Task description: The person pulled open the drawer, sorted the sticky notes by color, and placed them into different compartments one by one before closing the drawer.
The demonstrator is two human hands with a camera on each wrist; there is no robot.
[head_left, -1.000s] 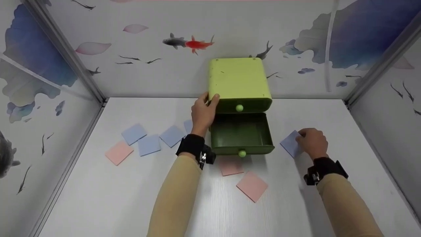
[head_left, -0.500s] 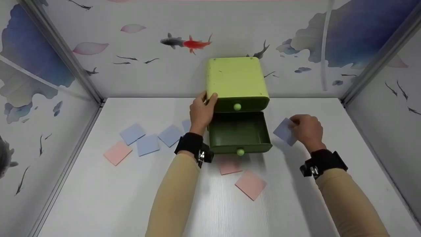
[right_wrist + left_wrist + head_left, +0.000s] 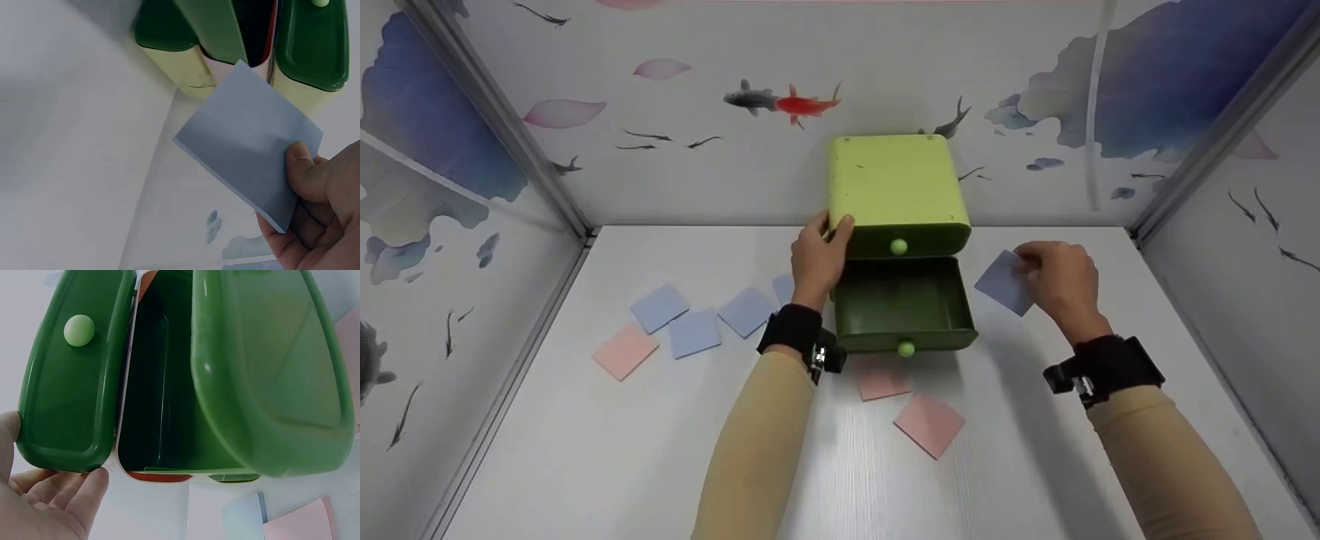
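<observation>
The right hand's [image 3: 1063,281] fingers pinch a blue square [image 3: 999,285] near one corner, raised over the bench [image 3: 622,457] just right of the green cabinet [image 3: 896,180]. The left hand's [image 3: 819,259] fingers grip the cabinet's left edge, beside the pulled-out drawer [image 3: 877,343].

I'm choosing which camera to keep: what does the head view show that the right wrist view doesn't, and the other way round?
Only head: the person's left grip holding the box at its corner, plus pink squares and loose blue squares.
Only right wrist: the front of the bottom drawer.
Both: the right grip pinching one blue square, and the box with its middle drawer open.
</observation>
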